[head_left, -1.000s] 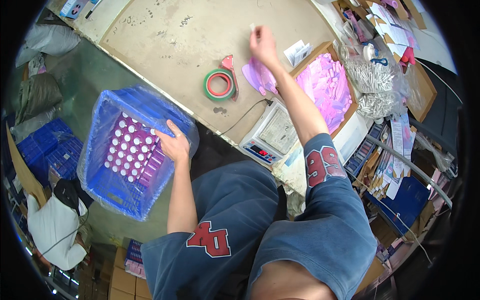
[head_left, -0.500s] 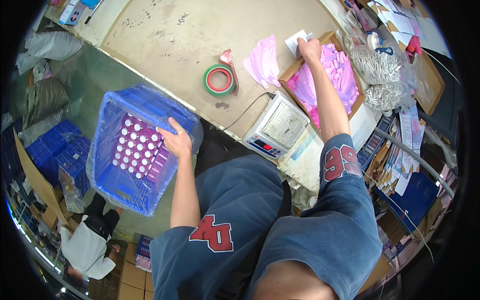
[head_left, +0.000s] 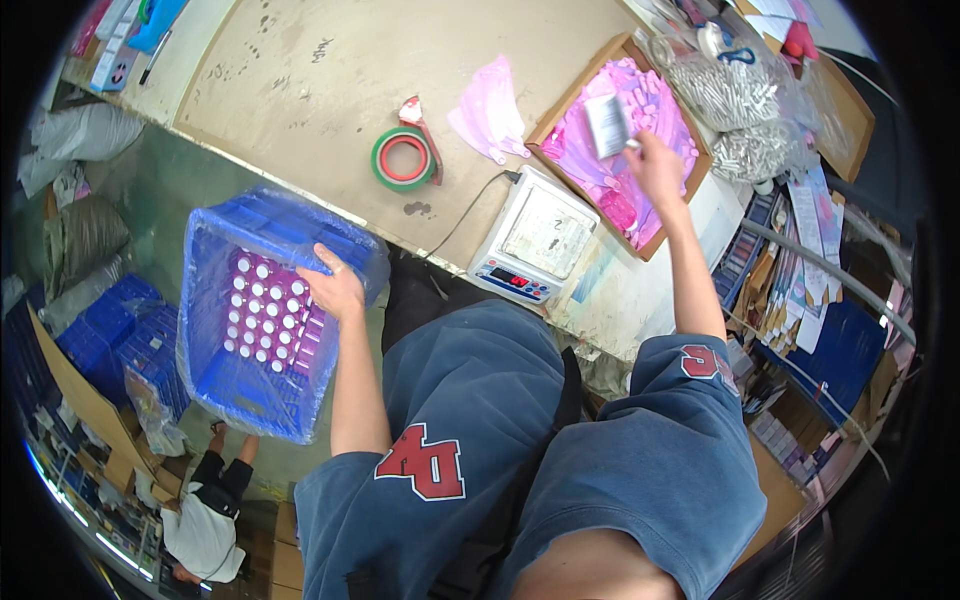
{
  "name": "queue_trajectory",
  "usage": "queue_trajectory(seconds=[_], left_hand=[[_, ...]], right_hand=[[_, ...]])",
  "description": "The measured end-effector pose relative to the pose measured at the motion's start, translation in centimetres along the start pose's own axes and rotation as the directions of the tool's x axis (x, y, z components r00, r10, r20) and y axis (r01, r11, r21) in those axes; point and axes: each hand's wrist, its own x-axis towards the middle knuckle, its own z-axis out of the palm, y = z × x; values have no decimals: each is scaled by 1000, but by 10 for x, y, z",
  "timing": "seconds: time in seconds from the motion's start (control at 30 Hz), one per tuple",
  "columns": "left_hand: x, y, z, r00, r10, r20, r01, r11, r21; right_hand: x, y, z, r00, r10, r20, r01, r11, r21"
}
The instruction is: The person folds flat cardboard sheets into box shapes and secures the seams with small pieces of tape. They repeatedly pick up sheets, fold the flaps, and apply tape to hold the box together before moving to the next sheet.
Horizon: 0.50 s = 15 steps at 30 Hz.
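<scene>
My left hand (head_left: 337,285) reaches over the right side of a blue plastic-lined crate (head_left: 215,375). Its thumb and forefinger are apart beside the rows of purple bottles with white caps (head_left: 265,315); the other fingers are partly hidden. My right hand (head_left: 657,168) is closed on the edge of a small white printed card (head_left: 606,127), slightly blurred. Both are above a shallow cardboard box (head_left: 563,172) filled with pink and purple strap-like pieces (head_left: 640,105). A white digital scale (head_left: 540,235) stands on the table just left of that box.
A green tape roll with a red core (head_left: 403,160) lies on the table (head_left: 300,90) near fanned pink sheets (head_left: 490,108). Clear bags of small white parts (head_left: 735,95) sit beyond the box. Another person (head_left: 205,525) is at lower left, near blue crates (head_left: 150,340).
My right hand has drawn the card from the box's far left corner to over its middle. The view has shifted somewhat. My left hand stays at the bottles.
</scene>
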Motion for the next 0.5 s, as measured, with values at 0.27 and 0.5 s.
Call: queue_trajectory(seconds=[0.27,0.5], left_hand=[[-2,3,-3,999,-10,39,10,1000,-11],[-6,8,-8,998,-27,53,25,999,38]], right_hand=[[-39,5,40,929,274,249,-370,687,625],[-60,33,45,983,185,5,-155,812,562]])
